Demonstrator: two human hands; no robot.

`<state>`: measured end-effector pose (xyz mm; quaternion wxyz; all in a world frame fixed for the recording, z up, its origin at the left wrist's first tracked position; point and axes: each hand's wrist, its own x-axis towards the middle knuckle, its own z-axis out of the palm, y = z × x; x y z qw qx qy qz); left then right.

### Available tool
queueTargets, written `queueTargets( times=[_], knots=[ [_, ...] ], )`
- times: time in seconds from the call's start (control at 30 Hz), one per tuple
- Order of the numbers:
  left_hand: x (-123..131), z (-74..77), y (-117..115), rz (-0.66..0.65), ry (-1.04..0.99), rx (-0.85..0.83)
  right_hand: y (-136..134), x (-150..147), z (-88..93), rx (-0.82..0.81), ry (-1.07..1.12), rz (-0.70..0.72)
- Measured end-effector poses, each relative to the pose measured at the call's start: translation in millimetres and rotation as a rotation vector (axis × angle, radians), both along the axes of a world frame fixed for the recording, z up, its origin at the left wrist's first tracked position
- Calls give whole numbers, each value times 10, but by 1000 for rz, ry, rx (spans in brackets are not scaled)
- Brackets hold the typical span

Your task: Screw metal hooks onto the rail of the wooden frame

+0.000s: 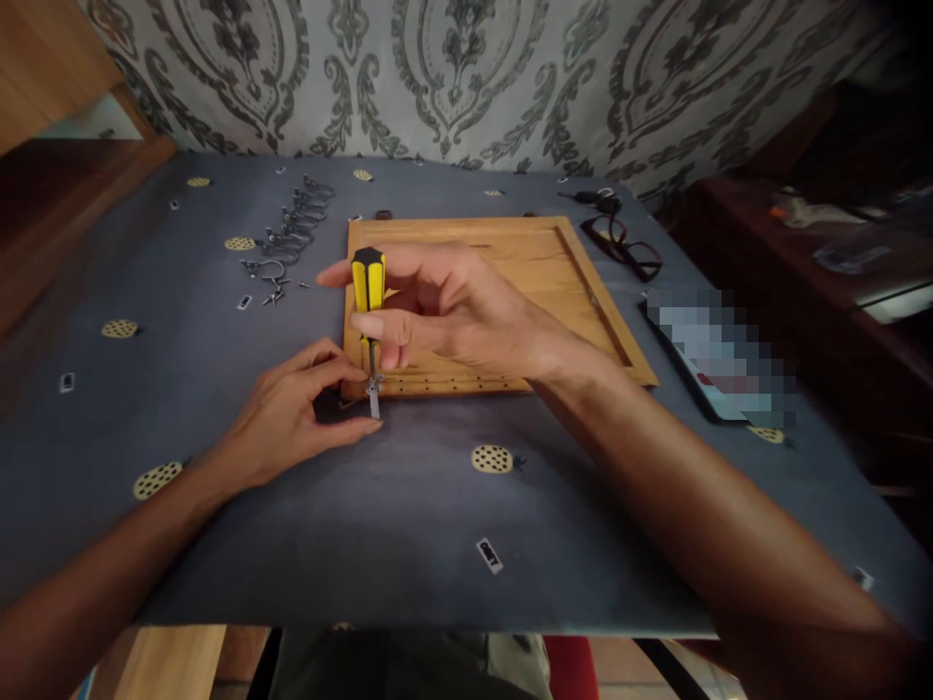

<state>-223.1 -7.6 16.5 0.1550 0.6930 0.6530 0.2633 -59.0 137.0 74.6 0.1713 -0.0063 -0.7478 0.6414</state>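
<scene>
A wooden frame board (496, 238) lies flat on the cloth-covered table, with a row of small dark holes along its near edge. At its near left corner sits a small metal hook (374, 401), which sticks out past the edge. My left hand (292, 408) pinches this hook between thumb and fingers. Upright above it stands a yellow and black screwdriver (368, 282), its tip down on the hook. My right hand (452, 306) holds the screwdriver's handle between thumb and fingers, with the index finger stretched out behind it.
Several metal hooks (295, 228) lie in a row at the back left, with a small heap of screws (275, 292) in front. Right of the board are eyeglasses (623, 243), keys (594, 199) and a phone (710, 355). The patterned tablecloth (408, 544) reaches the table's front edge.
</scene>
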Motion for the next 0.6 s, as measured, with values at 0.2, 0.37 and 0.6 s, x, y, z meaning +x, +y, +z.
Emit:
queueTargets(
  times=[0.2, 0.37, 0.6],
  knots=[
    [-6, -27, 3, 5, 24, 51, -75, -63, -74, 17, 49, -124],
    [1, -22, 13, 4, 2, 44, -51, -70, -103, 8, 71, -93],
    [-8, -26, 3, 6, 9, 38, -33, -2, -8, 56, -21, -34]
  ],
)
